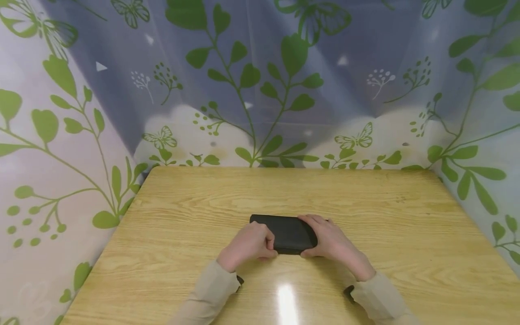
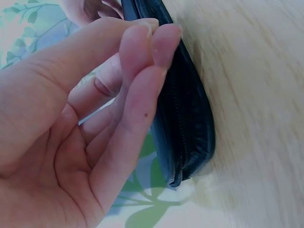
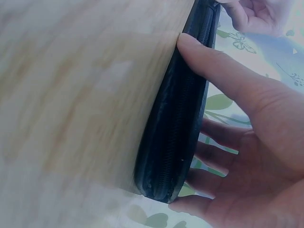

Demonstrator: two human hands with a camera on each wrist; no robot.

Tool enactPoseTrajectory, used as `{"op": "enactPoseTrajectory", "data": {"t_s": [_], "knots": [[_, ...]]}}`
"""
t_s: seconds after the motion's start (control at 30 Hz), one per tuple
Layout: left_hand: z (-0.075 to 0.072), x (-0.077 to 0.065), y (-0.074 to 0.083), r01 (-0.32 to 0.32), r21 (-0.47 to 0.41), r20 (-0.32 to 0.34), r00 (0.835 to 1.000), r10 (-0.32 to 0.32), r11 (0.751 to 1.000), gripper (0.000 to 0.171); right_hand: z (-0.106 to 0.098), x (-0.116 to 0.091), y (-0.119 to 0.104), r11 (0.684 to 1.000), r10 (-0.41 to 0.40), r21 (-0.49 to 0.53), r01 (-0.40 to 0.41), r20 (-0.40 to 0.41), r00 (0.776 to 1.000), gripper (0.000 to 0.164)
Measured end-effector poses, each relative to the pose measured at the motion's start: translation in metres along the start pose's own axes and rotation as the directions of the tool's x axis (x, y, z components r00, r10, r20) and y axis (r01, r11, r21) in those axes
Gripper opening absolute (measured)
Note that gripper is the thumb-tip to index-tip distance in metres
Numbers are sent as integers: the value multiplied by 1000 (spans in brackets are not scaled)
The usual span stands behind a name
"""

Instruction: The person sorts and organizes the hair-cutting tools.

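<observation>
A black zippered wallet-like case [image 1: 286, 232] lies on the wooden table, its long zipper side facing me. My right hand [image 1: 335, 241] holds its right end, thumb along the near side and fingers over the far edge. At the near side, left of the middle, is my left hand [image 1: 249, 241], its fingers curled. The left wrist view shows thumb and fingertips pinched together right at the zipper [image 2: 180, 137]; the zipper pull is hidden between them. Black zipper teeth [image 3: 168, 156] run along the case's side in the right wrist view.
The wooden table [image 1: 195, 194] extends around the case on every side. Behind it and to both sides hangs a cloth [image 1: 227, 104] printed with green leaves and butterflies. Bright light reflects off the table's near part.
</observation>
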State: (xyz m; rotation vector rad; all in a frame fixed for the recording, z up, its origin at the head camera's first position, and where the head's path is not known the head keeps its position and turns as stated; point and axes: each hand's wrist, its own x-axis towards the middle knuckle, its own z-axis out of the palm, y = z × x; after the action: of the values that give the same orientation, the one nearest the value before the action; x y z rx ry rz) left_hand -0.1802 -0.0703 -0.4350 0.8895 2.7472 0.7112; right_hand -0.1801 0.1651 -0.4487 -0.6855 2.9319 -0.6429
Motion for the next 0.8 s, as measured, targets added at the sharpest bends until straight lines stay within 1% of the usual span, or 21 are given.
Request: {"op": "enactPoseTrajectory", "data": {"t_s": [0.27,0.43,0.63,0.8], "knots": [[-3,-2,-3,15,1,23,1000,-15,1000,30,-1,0,0,1000,7,2,-7,11,1000,91],[-7,-4,-6,20,-26,29,999,-19,999,30,-1,0,0,1000,7,0,-7,6,1000,92],[-9,-5,-9,34,-43,57,998,-32,998,28,0,0,0,1000,3,3,-3,3,1000,92],[-14,-8,-13,57,-20,55,997,-56,998,29,-1,0,1,1000,5,3,-5,15,1000,92]]}}
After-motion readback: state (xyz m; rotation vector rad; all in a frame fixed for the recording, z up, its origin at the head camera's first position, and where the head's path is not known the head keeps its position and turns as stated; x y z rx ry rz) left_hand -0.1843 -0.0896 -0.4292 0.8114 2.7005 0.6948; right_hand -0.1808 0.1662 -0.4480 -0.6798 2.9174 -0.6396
